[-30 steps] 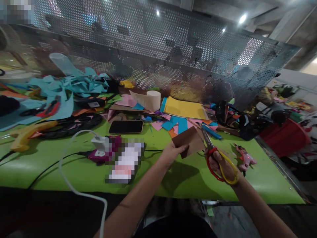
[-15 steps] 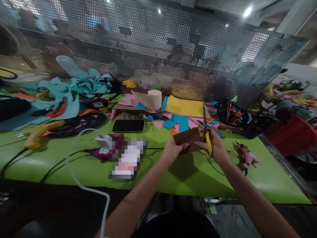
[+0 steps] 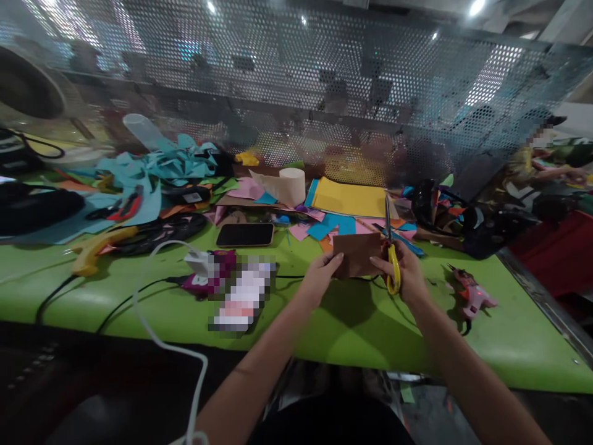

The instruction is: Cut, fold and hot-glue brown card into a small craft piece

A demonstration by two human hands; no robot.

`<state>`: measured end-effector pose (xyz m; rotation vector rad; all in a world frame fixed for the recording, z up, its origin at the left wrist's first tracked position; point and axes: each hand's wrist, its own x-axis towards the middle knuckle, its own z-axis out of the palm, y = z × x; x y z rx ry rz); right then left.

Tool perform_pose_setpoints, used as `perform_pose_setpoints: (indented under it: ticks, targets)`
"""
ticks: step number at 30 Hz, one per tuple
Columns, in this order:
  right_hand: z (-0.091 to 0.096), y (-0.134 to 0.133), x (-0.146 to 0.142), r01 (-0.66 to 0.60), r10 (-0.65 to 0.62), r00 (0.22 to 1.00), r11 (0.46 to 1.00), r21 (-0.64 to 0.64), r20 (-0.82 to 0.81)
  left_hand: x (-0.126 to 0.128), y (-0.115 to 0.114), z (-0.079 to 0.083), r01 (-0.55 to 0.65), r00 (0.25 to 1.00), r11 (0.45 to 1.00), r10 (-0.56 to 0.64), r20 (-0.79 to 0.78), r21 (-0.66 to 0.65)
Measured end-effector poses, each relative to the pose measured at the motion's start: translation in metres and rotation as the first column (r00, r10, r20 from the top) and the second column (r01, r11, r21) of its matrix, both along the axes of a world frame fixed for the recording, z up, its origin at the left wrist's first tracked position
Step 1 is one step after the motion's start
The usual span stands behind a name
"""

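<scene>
A small brown sheet of paper or card (image 3: 356, 254) is held up over the green tabletop. My left hand (image 3: 323, 275) is closed on its left edge, thumb on the near face. My right hand (image 3: 407, 275) has its thumb against the sheet's right edge. That same hand also holds scissors with yellow handles (image 3: 393, 272), their blades pointing up and away from me. Behind the sheet lie blue and pink paper scraps (image 3: 331, 227) and a stack of yellow sheets (image 3: 349, 198).
To the right lies a pink glue gun (image 3: 475, 296), to the left a yellow one (image 3: 95, 252). A dark phone (image 3: 245, 235), a lit phone (image 3: 245, 300) and a purple power strip (image 3: 210, 275) with a white cable are left of my hands. A perforated metal screen (image 3: 296, 93) stands behind.
The brown sheet has turned from a slant to nearly level and faces me more squarely. Both hands keep their hold. My view has shifted slightly to the left.
</scene>
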<state>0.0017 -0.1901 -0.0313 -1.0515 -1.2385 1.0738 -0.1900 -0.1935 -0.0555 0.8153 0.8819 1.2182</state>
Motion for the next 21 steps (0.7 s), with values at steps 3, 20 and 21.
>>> perform_pose_setpoints:
  ticks: [3,20,21]
  targets:
    - [0.0009,-0.0022,0.0011,0.02,-0.021,0.999,0.999,-0.036,-0.033,-0.0012,0.0001,0.0008,-0.051,0.999,0.999,0.051,-0.02,-0.008]
    - [0.0018,-0.0056,0.001,-0.022,-0.001,0.984,0.992,-0.127,-0.177,-0.0054,-0.0051,0.0072,0.041,0.99,0.995,-0.052,0.13,0.086]
    - [0.0027,-0.0064,0.0006,-0.025,-0.001,0.982,0.99,-0.135,-0.19,-0.0056,-0.0049,0.007,0.042,0.988,0.996,-0.054,0.145,0.08]
